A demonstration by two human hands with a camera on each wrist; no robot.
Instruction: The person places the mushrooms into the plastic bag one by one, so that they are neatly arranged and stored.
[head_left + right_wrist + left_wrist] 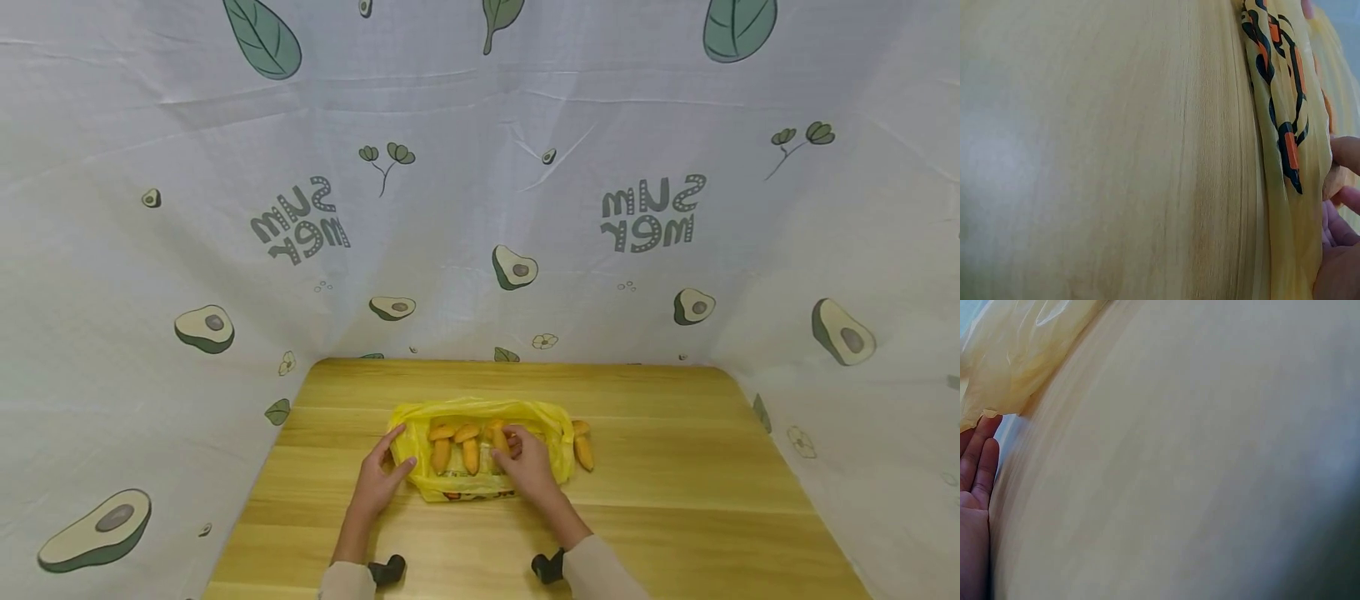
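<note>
A yellow plastic bag (558, 412) lies on the table with its mouth spread wide. Inside it are several orange mushroom-shaped pieces; the left mushroom (441, 454) and middle mushroom (470, 454) lie side by side with caps away from me. My right hand (527, 462) reaches into the bag and pinches a third mushroom (498, 435) between thumb and fingers. At the bag's left end, my left hand (381, 477) touches the plastic with thumb and fingers spread apart. Its fingertips meet the bag's edge (1022, 362) in the left wrist view. One more mushroom (582, 446) lies outside, right of the bag.
The wooden table (675, 467) reaches back to a pale curtain (465, 208) printed with avocados and leaves, which also hangs at both sides. Dark printed markings (1288, 150) show on the bag's near side. Black wrist devices (387, 571) sit by the sleeves.
</note>
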